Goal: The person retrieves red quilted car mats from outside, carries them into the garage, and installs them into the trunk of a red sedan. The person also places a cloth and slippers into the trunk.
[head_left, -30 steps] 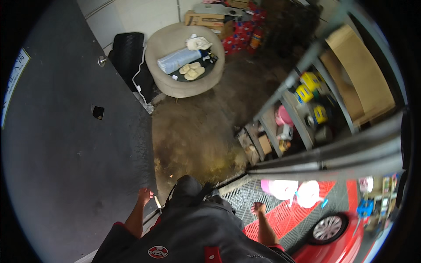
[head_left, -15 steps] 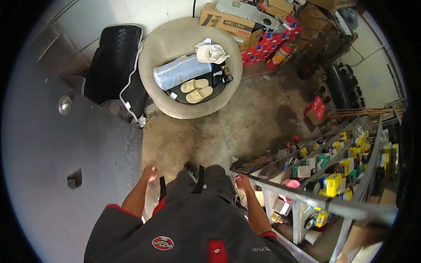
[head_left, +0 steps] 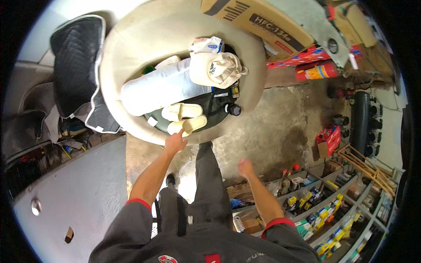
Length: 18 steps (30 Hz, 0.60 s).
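My left hand (head_left: 176,142) reaches to the near rim of a round beige padded seat (head_left: 118,48). Its index finger stretches toward the nearer cream slipper (head_left: 195,126); whether it touches is hard to tell. The other cream slipper (head_left: 188,110) lies just behind. A long pale-blue roll (head_left: 160,90) rests beyond the pair, and an off-white cap (head_left: 210,72) sits partly over its right end. A dark bottle-like thing with a round cap (head_left: 233,109) lies at the right. My right hand (head_left: 246,168) hangs over the floor with curled fingers and nothing visible in them.
Low shelving (head_left: 307,215) with many small boxes runs along the right. A grey panel (head_left: 74,184) stands at the left, below a black quilted mat (head_left: 76,61). A large carton (head_left: 258,26) and a red fire extinguisher (head_left: 316,71) are at the far right.
I have stepped forward to the round seat, which now appears closer. My left hand has swung forward to the slippers. My right hand has moved away from the shelf edge, over the floor.
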Each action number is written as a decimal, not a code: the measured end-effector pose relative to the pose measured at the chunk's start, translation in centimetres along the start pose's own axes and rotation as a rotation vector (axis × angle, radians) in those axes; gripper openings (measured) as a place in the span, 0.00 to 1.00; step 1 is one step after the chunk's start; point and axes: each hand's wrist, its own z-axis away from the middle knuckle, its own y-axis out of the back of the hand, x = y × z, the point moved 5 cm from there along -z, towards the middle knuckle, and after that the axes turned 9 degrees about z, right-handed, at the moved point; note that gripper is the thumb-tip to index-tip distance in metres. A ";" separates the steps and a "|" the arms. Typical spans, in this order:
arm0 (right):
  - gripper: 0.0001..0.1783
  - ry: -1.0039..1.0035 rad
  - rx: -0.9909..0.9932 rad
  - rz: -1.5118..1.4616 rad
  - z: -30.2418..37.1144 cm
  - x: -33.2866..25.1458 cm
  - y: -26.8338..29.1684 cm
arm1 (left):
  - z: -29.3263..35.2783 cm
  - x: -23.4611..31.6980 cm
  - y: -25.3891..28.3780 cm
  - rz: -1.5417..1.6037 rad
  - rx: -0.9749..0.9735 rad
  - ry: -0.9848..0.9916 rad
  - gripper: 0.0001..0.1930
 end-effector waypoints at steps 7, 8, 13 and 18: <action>0.37 0.018 0.277 -0.280 -21.1 -6.5 12.0 | -14.5 -1.6 -2.8 -0.235 -0.065 0.198 0.29; 0.38 0.042 0.268 -0.252 -22.4 -6.8 11.7 | -15.1 -0.8 -1.9 -0.255 -0.090 0.221 0.26; 0.36 0.086 0.303 -0.163 -26.4 -8.4 9.5 | -17.2 -3.0 -3.8 -0.280 -0.061 0.227 0.13; 0.30 0.000 0.363 -0.162 -26.4 -8.5 8.6 | -14.7 -3.7 -3.0 -0.158 -0.045 0.253 0.08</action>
